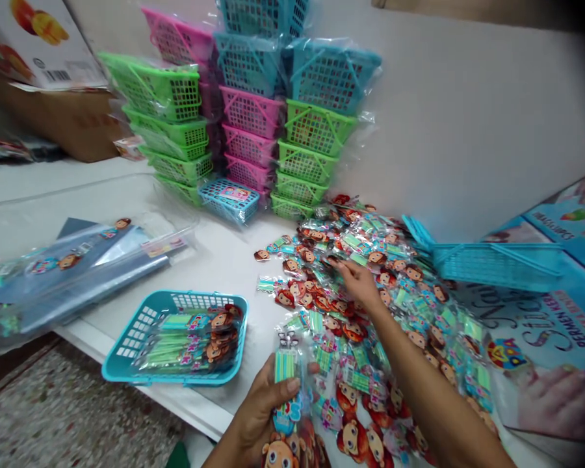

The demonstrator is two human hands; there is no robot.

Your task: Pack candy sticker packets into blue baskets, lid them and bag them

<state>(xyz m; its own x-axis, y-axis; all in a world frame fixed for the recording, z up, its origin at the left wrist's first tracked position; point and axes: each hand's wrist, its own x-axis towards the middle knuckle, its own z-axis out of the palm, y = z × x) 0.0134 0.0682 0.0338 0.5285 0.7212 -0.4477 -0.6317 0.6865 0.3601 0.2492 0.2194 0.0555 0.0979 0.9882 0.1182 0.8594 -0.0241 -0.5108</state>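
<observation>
My left hand (pixel 266 403) is closed around a small stack of clear packets (pixel 286 370), with green sticks at the top and cartoon-head cards at the bottom. Over the heap, my right hand (pixel 358 283) has its fingertips pinched on a packet, which is mostly hidden. The heap of similar packets (pixel 353 383) spreads under and around my right arm, showing many red- and brown-haired cartoon heads. Left of my left hand, a blue plastic basket (pixel 175 377) sits at the table edge. Several packets (pixel 190 341) lie side by side inside it.
Wrapped green, pink and blue baskets (pixel 312 127) stand stacked against the wall. An unwrapped blue basket (pixel 497 263) rests on a printed blue carton (pixel 541 325) at right. Clear plastic bags (pixel 92 260) lie at left, before a cardboard box (pixel 63 120).
</observation>
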